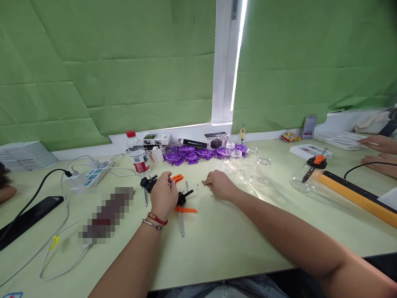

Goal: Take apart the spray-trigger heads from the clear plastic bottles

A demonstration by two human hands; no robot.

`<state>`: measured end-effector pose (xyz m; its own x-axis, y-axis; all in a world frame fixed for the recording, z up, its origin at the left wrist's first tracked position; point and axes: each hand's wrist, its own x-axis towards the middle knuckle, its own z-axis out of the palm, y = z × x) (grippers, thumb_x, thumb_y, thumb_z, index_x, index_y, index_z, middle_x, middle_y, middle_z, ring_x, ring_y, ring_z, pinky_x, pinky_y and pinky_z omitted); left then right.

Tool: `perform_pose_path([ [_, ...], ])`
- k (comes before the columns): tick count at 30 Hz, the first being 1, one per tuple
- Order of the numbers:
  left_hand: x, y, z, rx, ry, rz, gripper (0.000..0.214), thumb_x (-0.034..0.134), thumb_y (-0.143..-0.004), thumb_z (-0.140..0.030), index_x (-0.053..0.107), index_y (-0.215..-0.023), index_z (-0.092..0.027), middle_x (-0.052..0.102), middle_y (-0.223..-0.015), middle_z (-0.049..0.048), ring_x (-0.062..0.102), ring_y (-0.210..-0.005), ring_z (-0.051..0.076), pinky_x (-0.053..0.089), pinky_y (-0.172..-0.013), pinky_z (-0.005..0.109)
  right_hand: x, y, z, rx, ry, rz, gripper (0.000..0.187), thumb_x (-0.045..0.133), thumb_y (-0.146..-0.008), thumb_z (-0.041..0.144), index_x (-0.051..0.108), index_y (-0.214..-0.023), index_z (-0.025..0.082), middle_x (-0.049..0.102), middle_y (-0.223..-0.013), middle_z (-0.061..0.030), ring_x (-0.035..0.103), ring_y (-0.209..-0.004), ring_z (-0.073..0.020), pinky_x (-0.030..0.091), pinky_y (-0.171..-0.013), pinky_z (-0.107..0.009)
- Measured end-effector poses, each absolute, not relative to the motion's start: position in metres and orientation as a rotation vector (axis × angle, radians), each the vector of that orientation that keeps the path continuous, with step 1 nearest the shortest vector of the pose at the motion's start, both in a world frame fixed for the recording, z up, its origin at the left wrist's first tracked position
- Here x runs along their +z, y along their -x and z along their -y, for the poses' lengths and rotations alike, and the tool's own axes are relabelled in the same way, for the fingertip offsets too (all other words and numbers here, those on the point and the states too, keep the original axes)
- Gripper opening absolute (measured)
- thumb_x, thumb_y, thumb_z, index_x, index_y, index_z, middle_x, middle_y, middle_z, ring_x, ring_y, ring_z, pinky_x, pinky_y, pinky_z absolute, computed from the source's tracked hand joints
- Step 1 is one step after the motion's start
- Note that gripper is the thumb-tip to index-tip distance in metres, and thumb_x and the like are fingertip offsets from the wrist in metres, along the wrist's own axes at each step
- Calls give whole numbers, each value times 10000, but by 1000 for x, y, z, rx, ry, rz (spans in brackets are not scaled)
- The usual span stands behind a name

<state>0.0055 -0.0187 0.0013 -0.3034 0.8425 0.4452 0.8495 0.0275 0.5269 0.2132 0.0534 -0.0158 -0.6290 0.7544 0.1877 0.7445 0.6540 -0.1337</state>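
Note:
My left hand (164, 193) is over the table with its fingers curled in; what they hold, if anything, is hidden. Partly behind it lie black plastic parts with metal rods, one black part (149, 183) to its left and another black part (182, 199) to its right. An orange lever (187, 210) and a metal rod (181, 223) stick out beside my wrist. My right hand (219, 185) reaches down to the tabletop, fingertips pressed together at small brass-coloured bits (203, 182). Tiny metal pieces (197, 187) lie left of these fingertips.
Purple plastic parts (186, 155) are heaped at the back by a water bottle (139, 155). Clear glass jars (259, 171) stand right of my hand, near a yellow-orange bar (356, 196). Cables and a power strip (97, 174) lie left. Another person's hands (380, 151) are far right.

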Motion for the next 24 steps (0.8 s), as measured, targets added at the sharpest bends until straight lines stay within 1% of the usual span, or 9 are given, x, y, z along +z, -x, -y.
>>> perform_pose_path([
  [2, 7, -2, 19, -995, 1844, 2327, 231, 465, -824, -284, 561, -1019, -206, 667, -812, 42, 617, -749, 207, 403, -570, 276, -13, -224, -46, 71, 1200, 2644, 277, 482, -843, 113, 742, -858, 207, 633, -893, -77, 495, -809, -175, 331, -740, -282],
  [4, 11, 1, 21, -848, 1840, 2369, 172, 457, -825, -324, 581, -896, -228, 662, -726, 29, 612, -711, 218, 351, -519, 271, -14, -233, -36, 60, 1166, 2668, 269, 487, -832, 116, 738, -781, 200, 613, -894, -83, 482, -839, -185, 323, -759, -297],
  [6, 15, 4, 23, -777, 1813, 2371, 174, 438, -833, -338, 579, -817, -237, 660, -696, 28, 609, -694, 223, 322, -504, 269, -18, -238, -26, 32, 1129, 2688, 277, 479, -840, 130, 725, -726, 189, 593, -899, -88, 466, -871, -194, 314, -788, -314],
  [8, 17, 6, 24, -751, 1792, 2362, 192, 426, -840, -348, 577, -797, -238, 662, -695, 33, 607, -686, 226, 317, -505, 269, -24, -237, -20, -3, 1114, 2703, 288, 463, -845, 125, 713, -712, 180, 577, -896, -91, 450, -890, -201, 304, -816, -332],
  [11, 16, 8, 22, -693, 1854, 2356, 220, 441, -839, -377, 579, -766, -223, 665, -709, 57, 609, -687, 230, 329, -512, 269, -29, -225, -20, -49, 1123, 2721, 266, 463, -824, 92, 710, -778, 179, 560, -930, -97, 429, -916, -215, 295, -839, -352],
  [14, 11, 9, 21, -640, 2012, 2311, 294, 470, -825, -462, 582, -733, -207, 662, -700, 70, 613, -663, 220, 331, -500, 262, -29, -208, -26, -96, 1153, 2733, 253, 482, -797, 77, 708, -863, 171, 557, -970, -117, 423, -947, -239, 298, -841, -368],
  [18, 5, 9, 23, -627, 2221, 2218, 404, 546, -728, -614, 603, -777, -217, 653, -671, 49, 616, -622, 207, 324, -481, 253, -29, -192, -34, -108, 1209, 2727, 254, 486, -798, 80, 696, -922, 150, 572, -963, -136, 446, -966, -258, 312, -828, -370],
  [21, 5, 6, 26, -516, 2334, 2197, 452, 627, -632, -648, 612, -786, -223, 643, -665, 52, 623, -632, 229, 321, -477, 259, -27, -188, -33, 25, 1234, 2630, 258, 445, -857, 122, 691, -925, 151, 596, -955, -129, 488, -937, -241, 331, -813, -349],
  [24, 5, -1, 28, -388, 2379, 2191, 424, 656, -627, -613, 606, -774, -218, 640, -689, 67, 621, -664, 257, 337, -487, 271, -24, -187, -26, 357, 1161, 2504, 309, 374, -928, 214, 673, -986, 162, 631, -934, -106, 539, -871, -198, 363, -762, -297],
])
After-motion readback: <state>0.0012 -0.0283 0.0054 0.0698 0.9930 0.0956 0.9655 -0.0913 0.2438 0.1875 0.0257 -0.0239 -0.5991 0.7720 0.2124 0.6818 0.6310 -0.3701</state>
